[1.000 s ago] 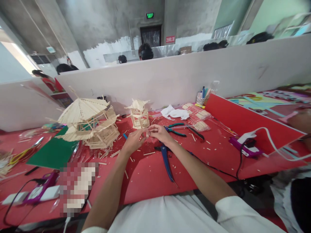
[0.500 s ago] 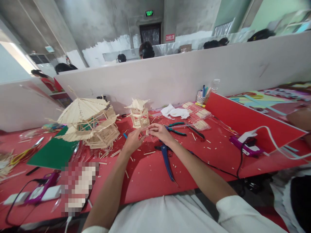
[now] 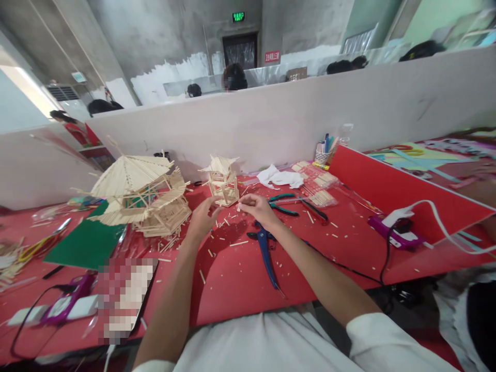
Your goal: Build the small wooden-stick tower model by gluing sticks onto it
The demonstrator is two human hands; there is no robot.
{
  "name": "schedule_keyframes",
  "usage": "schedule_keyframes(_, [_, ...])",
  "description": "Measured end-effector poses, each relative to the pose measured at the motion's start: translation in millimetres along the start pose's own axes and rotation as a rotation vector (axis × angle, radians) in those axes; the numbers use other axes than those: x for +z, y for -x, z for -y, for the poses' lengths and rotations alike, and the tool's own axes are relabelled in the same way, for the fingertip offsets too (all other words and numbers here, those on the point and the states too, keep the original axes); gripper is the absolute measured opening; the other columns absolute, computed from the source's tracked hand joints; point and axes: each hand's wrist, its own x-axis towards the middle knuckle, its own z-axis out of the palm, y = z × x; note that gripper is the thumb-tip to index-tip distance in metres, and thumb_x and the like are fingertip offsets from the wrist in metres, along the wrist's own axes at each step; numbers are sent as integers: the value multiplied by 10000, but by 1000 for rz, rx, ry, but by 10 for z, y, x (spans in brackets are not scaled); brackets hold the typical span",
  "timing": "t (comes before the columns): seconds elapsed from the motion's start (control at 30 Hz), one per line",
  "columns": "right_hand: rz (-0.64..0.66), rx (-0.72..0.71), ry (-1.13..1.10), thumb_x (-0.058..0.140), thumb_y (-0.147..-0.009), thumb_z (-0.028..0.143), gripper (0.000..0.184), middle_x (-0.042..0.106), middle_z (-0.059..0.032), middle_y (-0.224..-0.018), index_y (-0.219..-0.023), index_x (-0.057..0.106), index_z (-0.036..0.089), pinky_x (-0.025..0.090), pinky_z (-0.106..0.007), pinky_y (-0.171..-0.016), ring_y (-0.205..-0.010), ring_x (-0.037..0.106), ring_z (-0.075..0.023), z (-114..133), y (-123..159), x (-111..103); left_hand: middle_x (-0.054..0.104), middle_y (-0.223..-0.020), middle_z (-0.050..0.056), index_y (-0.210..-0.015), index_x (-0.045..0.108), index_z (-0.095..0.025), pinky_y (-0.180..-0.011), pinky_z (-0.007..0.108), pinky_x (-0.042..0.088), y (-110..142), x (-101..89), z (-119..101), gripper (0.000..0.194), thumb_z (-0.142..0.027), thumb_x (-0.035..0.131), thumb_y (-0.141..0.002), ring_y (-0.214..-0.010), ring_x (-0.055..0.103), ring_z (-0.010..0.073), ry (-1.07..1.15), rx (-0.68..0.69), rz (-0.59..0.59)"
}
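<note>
Stick piece (image 3: pixel 239 207) | right hand (image 3: pixel 259 210): pinching it | left hand (image 3: pixel 202 218): fingers parted | room between (small pavilion (image 3: pixel 220 166) beyond)

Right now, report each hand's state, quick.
Left hand: open, thumb and fingers apart, nothing visibly held.
Right hand: closed, pinching a small pale piece.

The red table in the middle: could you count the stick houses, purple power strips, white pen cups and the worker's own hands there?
Stick houses: 2, large house and small house
Purple power strips: 2, left strip and right strip
White pen cup: 1
Worker's hands: 2, left hand and right hand
Total: 7
</note>
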Motion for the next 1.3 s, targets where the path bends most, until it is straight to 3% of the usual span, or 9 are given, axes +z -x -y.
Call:
schedule_keyframes(0.1, [-13,31,-59,794,-641,401,296,689,-14,-764,-816,672,196,552,-291,-630,-671,630,-156,8,6,-13,708,-997,63,-986,650,-188,-890,309,480,-44,-165,99,226,-349,507,-921,-926,642,183,-71,-47,-3])
schedule_keyframes(0.23, [7,66,-120,813,-625,391,288,689,-12,-792,-783,668,199,581,-337,-718,-716,644,-164,20,25,2,702,-911,51,-946,644,-190,-794,287,468,-53,-279,264,222,-330,473,-925,-826,626,181,-220,-201,209])
schedule_keyframes(0.4, [18,62,-132,821,-605,416,311,687,-12,-785,-751,654,199,582,-376,-787,-744,649,-176,30,30,27,711,-927,82,-919,670,-179,-803,270,440,-9,-242,436,206,-204,468,-885,-875,634,191,-347,-283,400])
schedule_keyframes(0.6, [31,62,-100,817,-608,381,290,681,-12,-756,-755,654,190,575,-348,-739,-700,640,-164,48,36,40,717,-908,74,-966,650,-199,-766,253,436,30,-236,444,181,-188,515,-847,-862,644,190,-373,-375,378])
schedule_keyframes(0.9, [19,70,-43,815,-577,332,271,685,-4,-713,-740,649,193,554,-325,-699,-649,646,-165,76,35,47,690,-811,68,-831,601,-209,-661,264,420,62,-278,392,70,-176,552,-794,-747,633,196,-611,-546,396])
schedule_keyframes(1.03, [41,84,-41,810,-593,346,253,695,-19,-731,-741,673,193,562,-343,-705,-668,652,-180,57,36,57,691,-870,105,-840,625,-193,-693,281,437,80,-268,410,121,-129,555,-766,-814,647,225,-646,-479,433])
schedule_keyframes(1.3, [30,70,-22,798,-609,360,248,684,-8,-699,-737,661,198,562,-339,-679,-648,638,-172,33,15,54,695,-977,115,-960,655,-182,-805,272,445,37,-220,345,252,-85,476,-812,-927,646,213,-504,-326,462])
